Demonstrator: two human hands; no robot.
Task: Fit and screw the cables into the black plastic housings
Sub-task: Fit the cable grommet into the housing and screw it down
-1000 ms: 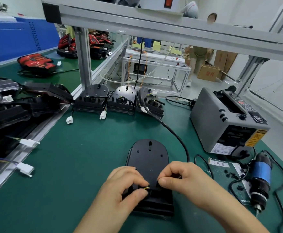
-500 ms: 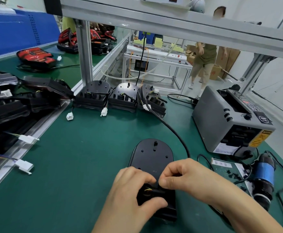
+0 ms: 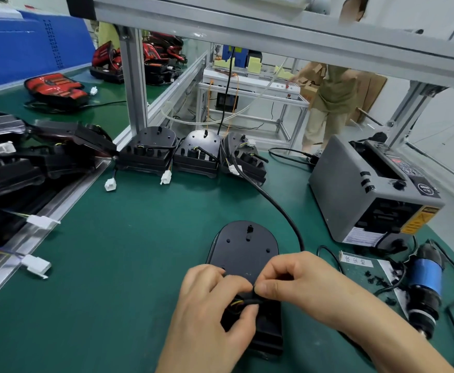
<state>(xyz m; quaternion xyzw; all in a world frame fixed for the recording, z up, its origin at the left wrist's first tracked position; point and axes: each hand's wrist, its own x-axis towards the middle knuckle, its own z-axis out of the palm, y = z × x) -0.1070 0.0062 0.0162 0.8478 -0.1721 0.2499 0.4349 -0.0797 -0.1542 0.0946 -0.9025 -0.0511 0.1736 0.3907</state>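
Left hand (image 3: 209,313), right hand (image 3: 301,284) have shifted onto black oval plastic housing's (image 3: 244,249) near end; both grips pinch thin black cable (image 3: 251,301). Fitting, not yet screwing.

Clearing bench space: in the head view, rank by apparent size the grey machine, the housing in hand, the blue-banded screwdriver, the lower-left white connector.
1. grey machine
2. housing (partly covered, nearer the camera, so unsure against 1)
3. screwdriver
4. white connector

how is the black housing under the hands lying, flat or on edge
Flat. The housing lies broad face up on the green mat, rounded end pointing away.
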